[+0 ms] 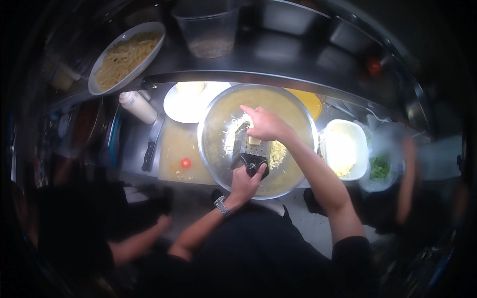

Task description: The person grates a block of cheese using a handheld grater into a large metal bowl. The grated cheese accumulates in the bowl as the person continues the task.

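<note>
My left hand (245, 182), with a metal-banded watch (223, 206) at its wrist, grips the black handle of a box grater (242, 143). The grater leans inside a wide stainless steel mixing bowl (212, 164). My right hand (266, 123) holds a pale yellow block of cheese (255, 140) against the grater's perforated face, its index finger pointing outward. Part of the block is hidden under the palm. Grated cheese (277, 154) lies in the bowl to the right of the grater, with more shreds on the left.
Left of the bowl are a cutting board (175, 143) with a cherry tomato half (185, 163), a knife (149, 152), a squeeze bottle (138, 107) and a white plate (182, 106). A white container (344, 149) of shreds stands right. Above, a shelf holds pasta (126, 59). Co-workers stand either side.
</note>
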Demonstrator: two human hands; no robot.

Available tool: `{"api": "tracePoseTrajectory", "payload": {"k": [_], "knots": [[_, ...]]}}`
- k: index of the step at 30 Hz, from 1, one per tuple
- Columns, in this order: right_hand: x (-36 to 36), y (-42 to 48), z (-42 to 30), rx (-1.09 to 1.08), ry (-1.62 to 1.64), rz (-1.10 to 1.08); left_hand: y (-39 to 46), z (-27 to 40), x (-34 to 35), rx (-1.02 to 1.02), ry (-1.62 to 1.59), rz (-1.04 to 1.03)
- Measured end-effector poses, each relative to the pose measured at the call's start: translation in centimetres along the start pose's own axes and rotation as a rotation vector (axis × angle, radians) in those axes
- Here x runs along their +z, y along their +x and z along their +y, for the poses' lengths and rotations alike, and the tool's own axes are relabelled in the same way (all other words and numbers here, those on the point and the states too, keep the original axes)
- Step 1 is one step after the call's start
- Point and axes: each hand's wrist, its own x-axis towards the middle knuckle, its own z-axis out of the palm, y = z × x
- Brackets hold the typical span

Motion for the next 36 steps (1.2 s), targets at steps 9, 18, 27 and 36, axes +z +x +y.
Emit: {"api": "tracePoseTrajectory", "payload": {"k": [9, 18, 27, 36], "knots": [[-1.4, -3.7, -2.1, 0.096, 0.089, 0.088, -0.1, 0.6, -0.2, 0.000, 0.057, -0.016], [2.7, -5.1, -2.6, -0.084, 0.411, 0.566, -0.1, 0.3, 0.0, -0.047, 0.019, -0.032], [5.5, -1.4, -0.2, -0.263, 0.360, 0.773, -0.3, 0.1, 0.5, -0.056, 0.043, -0.003], [7.4, 2.5, 1.5, -0.228, 0.154, 0.847, 0.0, 0.8, 1.2, -0.174, 0.021, 0.005]]}}
